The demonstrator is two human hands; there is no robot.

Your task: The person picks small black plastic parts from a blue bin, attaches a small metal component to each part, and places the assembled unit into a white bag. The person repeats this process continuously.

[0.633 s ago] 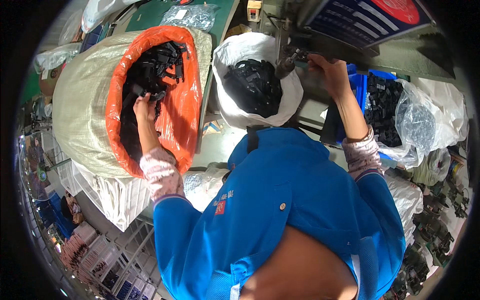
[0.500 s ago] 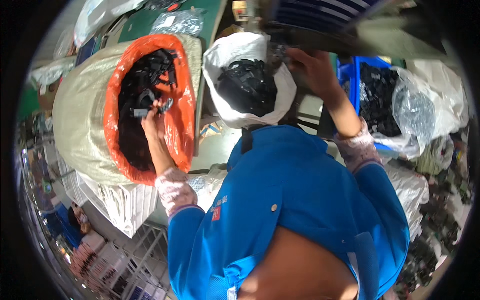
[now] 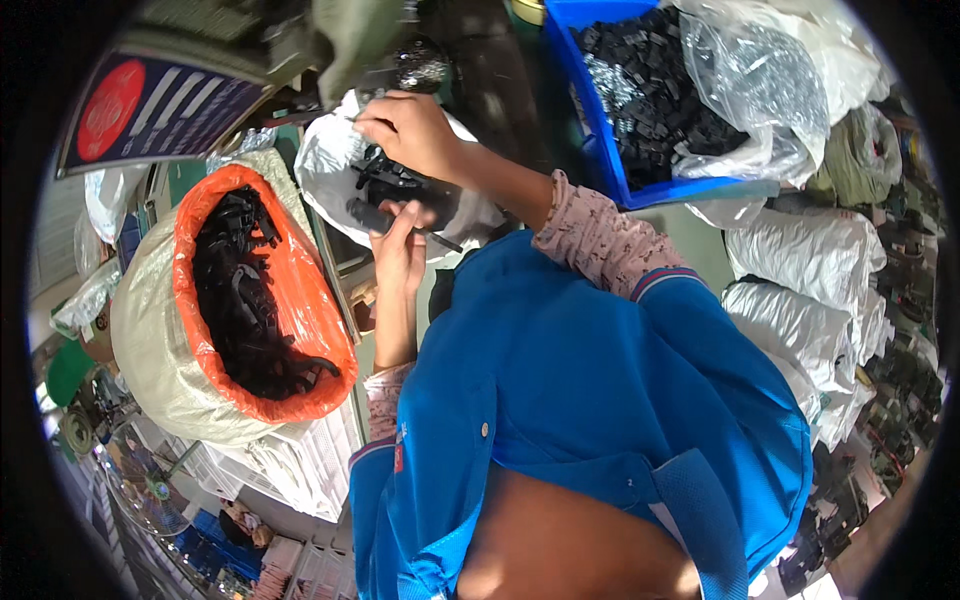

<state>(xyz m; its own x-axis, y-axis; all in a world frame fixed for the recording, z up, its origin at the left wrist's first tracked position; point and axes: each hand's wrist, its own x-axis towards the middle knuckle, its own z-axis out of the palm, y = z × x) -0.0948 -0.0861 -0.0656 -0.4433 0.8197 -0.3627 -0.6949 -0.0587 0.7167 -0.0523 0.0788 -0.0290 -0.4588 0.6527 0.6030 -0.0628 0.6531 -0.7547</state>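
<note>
My left hand [image 3: 400,240] is closed on a dark plastic part [image 3: 370,215], whose thin end sticks out to the right of the fingers. It is held over the near rim of a white sack [image 3: 320,165] with black plastic pieces [image 3: 385,180] inside. Just above, my right hand [image 3: 415,130] is bent with thumb and fingers together beside the dark machine [image 3: 310,70]. Whatever those fingertips grip is too small to make out.
At left stands a big woven sack with an orange liner [image 3: 305,330], full of black parts. A blue bin [image 3: 610,165] of small black pieces is at upper right. White bundles [image 3: 800,260] are stacked at right. A sign panel [image 3: 160,110] juts in at upper left.
My left hand has come out of the orange-lined sack and over the white sack, carrying a dark part. My right hand stays by the machine, and the view has turned right.
</note>
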